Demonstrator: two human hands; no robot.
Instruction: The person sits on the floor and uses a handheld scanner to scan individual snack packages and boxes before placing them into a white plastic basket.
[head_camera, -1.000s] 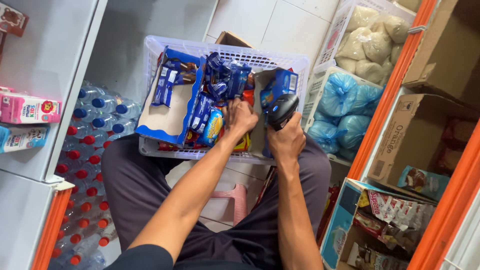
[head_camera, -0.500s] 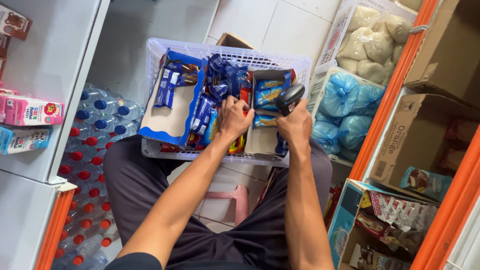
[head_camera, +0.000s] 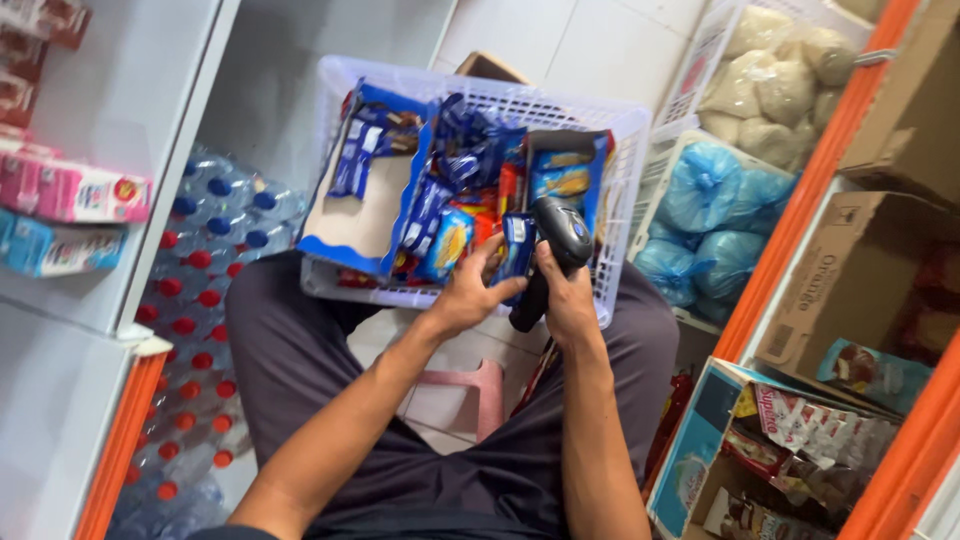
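Note:
A white plastic basket (head_camera: 630, 160) rests on my knees, packed with blue snack packets and two open blue display cartons. My left hand (head_camera: 465, 295) grips a small blue snack packet (head_camera: 518, 245) at the basket's near edge. My right hand (head_camera: 565, 300) is wrapped around the handle of a black handheld scanner (head_camera: 560, 235), whose head sits right beside that packet. The left carton (head_camera: 365, 215) is partly empty; the right carton (head_camera: 570, 170) holds blue and yellow packets.
Bottled water with red and blue caps (head_camera: 195, 300) is stacked at lower left, under a white shelf with pink and blue boxes (head_camera: 75, 195). Baskets of white and blue bags (head_camera: 710, 200) stand at right, beside cardboard boxes (head_camera: 870, 280). A pink stool (head_camera: 470, 395) shows between my legs.
My left hand has lifted a small blue packet out of the basket toward me. The scanner in my right hand has dropped from over the right carton to meet it.

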